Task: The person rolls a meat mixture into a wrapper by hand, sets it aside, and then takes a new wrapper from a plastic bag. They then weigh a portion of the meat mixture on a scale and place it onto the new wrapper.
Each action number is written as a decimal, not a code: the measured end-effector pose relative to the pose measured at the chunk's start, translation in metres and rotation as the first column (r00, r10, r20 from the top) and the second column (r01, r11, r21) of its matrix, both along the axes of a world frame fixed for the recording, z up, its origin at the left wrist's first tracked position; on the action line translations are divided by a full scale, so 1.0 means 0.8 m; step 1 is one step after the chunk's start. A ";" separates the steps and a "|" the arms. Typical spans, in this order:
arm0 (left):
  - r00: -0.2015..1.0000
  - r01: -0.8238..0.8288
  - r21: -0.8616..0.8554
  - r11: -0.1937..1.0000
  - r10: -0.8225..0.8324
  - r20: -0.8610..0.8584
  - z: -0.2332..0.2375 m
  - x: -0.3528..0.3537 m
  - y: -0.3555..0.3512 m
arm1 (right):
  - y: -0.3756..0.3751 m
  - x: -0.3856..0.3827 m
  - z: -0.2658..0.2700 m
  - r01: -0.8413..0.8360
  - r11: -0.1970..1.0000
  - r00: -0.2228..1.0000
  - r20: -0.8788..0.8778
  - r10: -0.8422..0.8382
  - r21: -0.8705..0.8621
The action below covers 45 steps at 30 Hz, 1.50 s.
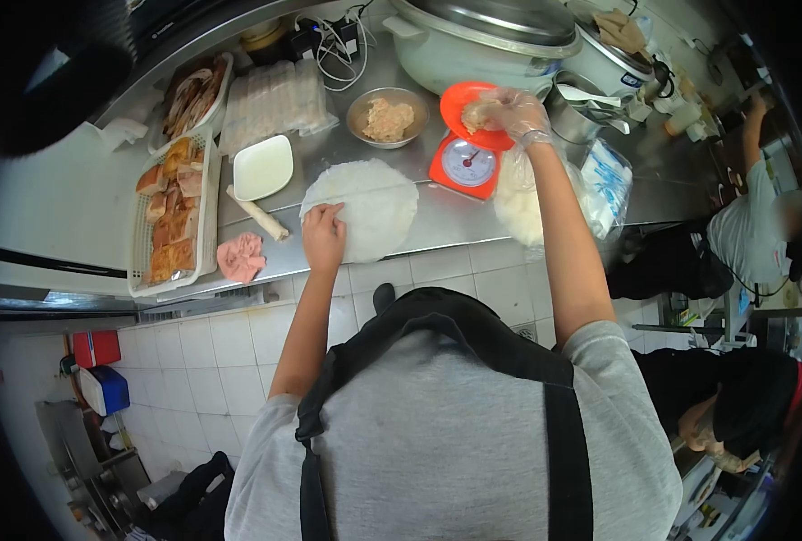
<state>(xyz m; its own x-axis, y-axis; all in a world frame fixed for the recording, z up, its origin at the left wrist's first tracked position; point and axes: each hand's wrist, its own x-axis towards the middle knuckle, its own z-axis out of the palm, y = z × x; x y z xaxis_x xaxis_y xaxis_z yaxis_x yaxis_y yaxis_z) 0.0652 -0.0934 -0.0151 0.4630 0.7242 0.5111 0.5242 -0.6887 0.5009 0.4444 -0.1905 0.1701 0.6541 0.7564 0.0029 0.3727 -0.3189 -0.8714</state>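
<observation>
My left hand rests on the left edge of a round, white wrapper sheet, fingers out against it. My right hand, in a clear plastic glove, has its fingers closed round a lump of pale minced filling at the orange dish. That dish sits on an orange kitchen scale with a round dial. Behind the sheet stands a metal bowl with more filling in it. A finished roll lies left of the sheet, beside a white square dish.
Bagged rolls lie at the back left, near a basket of browned pieces. A pink cloth is by the counter's edge. Right are a bag of white sheets and a pot with utensils. Other people work at right.
</observation>
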 end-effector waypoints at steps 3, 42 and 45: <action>1.000 -0.006 0.002 1.000 0.006 0.006 0.000 0.001 -0.001 | 0.001 -0.004 -0.003 0.079 0.994 0.997 0.009 -0.080 0.074; 0.995 -0.014 -0.077 0.997 0.021 0.094 -0.009 -0.003 0.005 | -0.033 -0.003 -0.003 0.240 0.871 0.818 -0.573 0.057 0.429; 0.996 -0.012 -0.071 0.997 0.018 0.085 -0.010 -0.003 0.007 | -0.031 -0.001 -0.002 0.213 0.893 0.845 -0.533 0.036 0.397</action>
<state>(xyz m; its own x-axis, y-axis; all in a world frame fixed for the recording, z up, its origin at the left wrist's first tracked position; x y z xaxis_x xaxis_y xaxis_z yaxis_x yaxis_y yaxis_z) 0.0627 -0.0880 -0.0230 0.4087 0.7663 0.4957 0.4874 -0.6425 0.5914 0.4433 -0.2151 0.1686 0.7152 0.6974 -0.0461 -0.1797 0.1198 -0.9764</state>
